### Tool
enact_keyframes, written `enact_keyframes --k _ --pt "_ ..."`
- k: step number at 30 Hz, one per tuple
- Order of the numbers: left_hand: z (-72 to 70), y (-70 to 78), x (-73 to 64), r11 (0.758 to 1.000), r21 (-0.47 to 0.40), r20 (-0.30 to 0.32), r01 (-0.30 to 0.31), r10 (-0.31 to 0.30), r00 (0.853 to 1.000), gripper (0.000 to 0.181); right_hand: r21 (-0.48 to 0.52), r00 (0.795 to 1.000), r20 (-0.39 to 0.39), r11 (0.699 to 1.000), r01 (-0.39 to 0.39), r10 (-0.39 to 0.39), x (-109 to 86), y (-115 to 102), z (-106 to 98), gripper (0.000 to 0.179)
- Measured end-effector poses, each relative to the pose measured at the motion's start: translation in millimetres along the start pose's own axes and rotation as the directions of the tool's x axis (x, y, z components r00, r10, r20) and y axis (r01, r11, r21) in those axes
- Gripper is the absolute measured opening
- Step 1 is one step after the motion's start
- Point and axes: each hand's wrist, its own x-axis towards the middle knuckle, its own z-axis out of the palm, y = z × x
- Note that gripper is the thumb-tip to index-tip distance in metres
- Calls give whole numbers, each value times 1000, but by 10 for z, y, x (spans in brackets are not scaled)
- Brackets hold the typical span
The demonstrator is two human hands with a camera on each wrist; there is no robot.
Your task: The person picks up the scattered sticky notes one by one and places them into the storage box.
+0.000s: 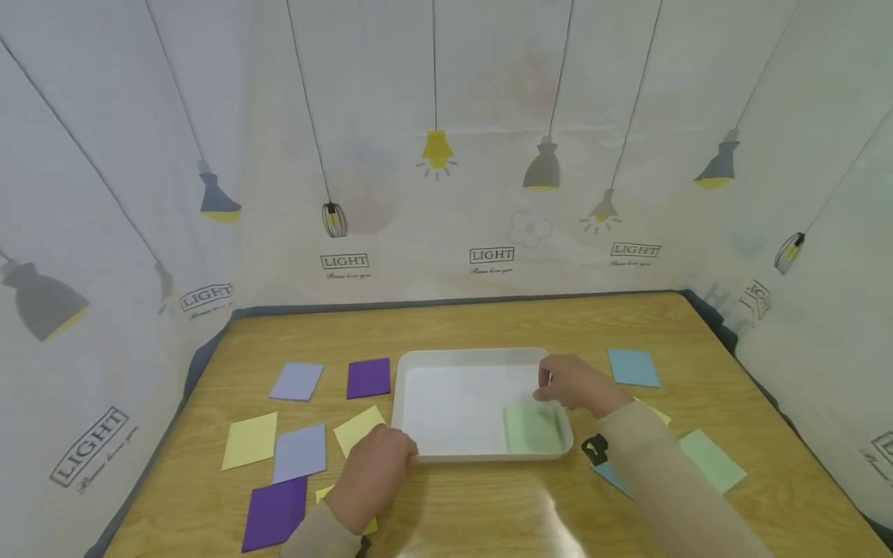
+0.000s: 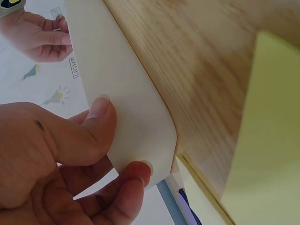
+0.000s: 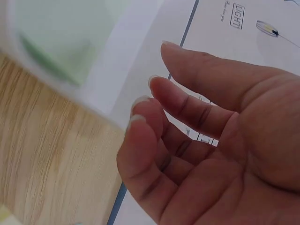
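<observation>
A white rectangular tray [image 1: 446,407] lies on the wooden table, with a light green sticky note [image 1: 532,428] in its front right corner. My left hand [image 1: 377,463] pinches the tray's front left corner; in the left wrist view, the thumb presses the white wall [image 2: 126,89] and fingertips curl against it at the corner. Over the tray's right side hovers my right hand [image 1: 575,381], its fingers loosely bent. The right wrist view shows a gap between thumb and fingers, with nothing held, and the green note [image 3: 61,37] blurred beyond the hand.
Left of the tray lie purple notes [image 1: 368,378], lavender notes [image 1: 300,453] and yellow notes [image 1: 249,440]. To its right are a blue note [image 1: 633,366] and a green note [image 1: 713,460], with others partly under my right forearm. A lamp-printed curtain [image 1: 418,232] encloses the table.
</observation>
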Motion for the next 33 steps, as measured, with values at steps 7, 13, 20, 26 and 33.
enact_keyframes --k 7,13,20,26,33 --pt "8 3 4 1000 -12 22 18 -17 1000 26 13 999 -41 1000 6 -6 -160 255 -61 17" --pt "24 1 13 1000 -11 0 -5 5 1000 26 41 997 -82 999 -1 4 -326 464 -111 17" --pt "44 -10 -9 999 -25 10 26 -26 1000 38 45 998 -56 998 -33 35 -459 650 -126 18" --pt "25 -3 -18 999 -34 6 19 -19 1000 44 46 996 -63 997 -54 57 -533 722 -118 17" --pt "7 19 -3 998 -55 6 11 -11 1000 47 52 993 -77 995 -89 93 -598 791 -124 18"
